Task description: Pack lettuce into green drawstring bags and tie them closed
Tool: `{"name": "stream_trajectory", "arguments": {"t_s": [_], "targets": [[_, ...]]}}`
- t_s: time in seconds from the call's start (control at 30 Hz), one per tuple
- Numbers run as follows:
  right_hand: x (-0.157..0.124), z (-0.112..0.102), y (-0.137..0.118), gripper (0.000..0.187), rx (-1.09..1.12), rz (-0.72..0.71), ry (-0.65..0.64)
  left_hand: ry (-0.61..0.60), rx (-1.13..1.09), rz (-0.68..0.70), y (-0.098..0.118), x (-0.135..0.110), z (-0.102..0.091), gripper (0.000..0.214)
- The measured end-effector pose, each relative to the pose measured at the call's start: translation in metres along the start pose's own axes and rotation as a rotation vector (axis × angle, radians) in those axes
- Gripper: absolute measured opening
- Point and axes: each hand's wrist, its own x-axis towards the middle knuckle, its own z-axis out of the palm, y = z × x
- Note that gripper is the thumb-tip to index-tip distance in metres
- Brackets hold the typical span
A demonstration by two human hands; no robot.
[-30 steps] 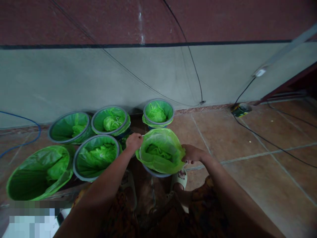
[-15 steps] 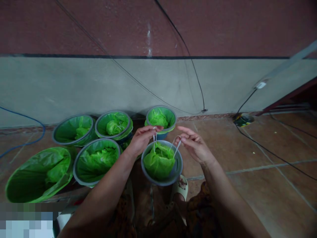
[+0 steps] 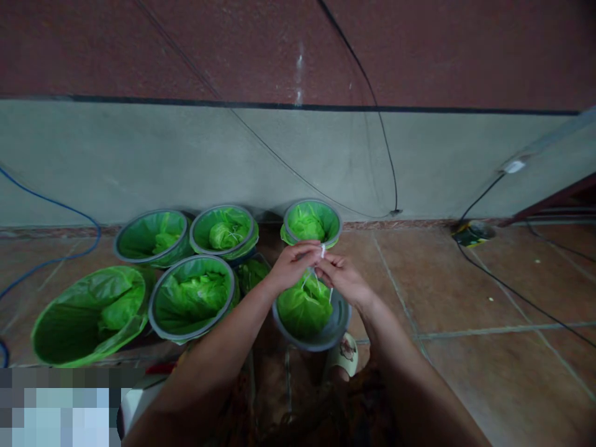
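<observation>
In front of me a grey bin [image 3: 342, 323] stands on the floor with a bunched green plastic bag [image 3: 303, 313] inside it. A thin white drawstring [image 3: 323, 251] rises from the bag. My left hand [image 3: 297, 266] is closed, its fingertips pinching the string above the bin. My right hand [image 3: 343, 279] is closed on the string too, and its fingers meet those of the left hand. One end of the string hangs down below my right hand. The fingers partly hide each other and the upper part of the bag.
Several bins lined with green bags stand to the left, among them a lined bin [image 3: 190, 301] and a tilted-looking one [image 3: 88, 316]. Another lined bin [image 3: 313, 225] is behind my hands. A blue hose [image 3: 58, 202] and black cables [image 3: 512, 285] run along the sides.
My hands, apart before with string in each, have come together over the bin, the string now gathered between them. The whole view has shifted slightly.
</observation>
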Motion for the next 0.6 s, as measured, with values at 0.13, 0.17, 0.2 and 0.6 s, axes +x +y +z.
{"name": "stream_trajectory", "arguments": {"t_s": [0.13, 0.17, 0.2, 0.6], "targets": [[-0.002, -0.010, -0.004, 0.043, 0.088, 0.050, 0.061, 0.042, 0.058, -0.121, -0.027, -0.003, 0.007, 0.030], [-0.003, -0.012, -0.005, 0.043, 0.096, 0.050, 0.064, -0.038, 0.108, -0.120, -0.032, -0.006, 0.010, 0.027], [-0.004, -0.013, -0.007, 0.043, 0.101, 0.048, 0.069, -0.127, 0.163, -0.112, -0.037, -0.009, 0.013, 0.026], [-0.010, -0.018, -0.021, 0.042, 0.116, -0.091, 0.020, 0.085, 0.280, -0.449, -0.057, -0.016, 0.022, 0.028]]}}
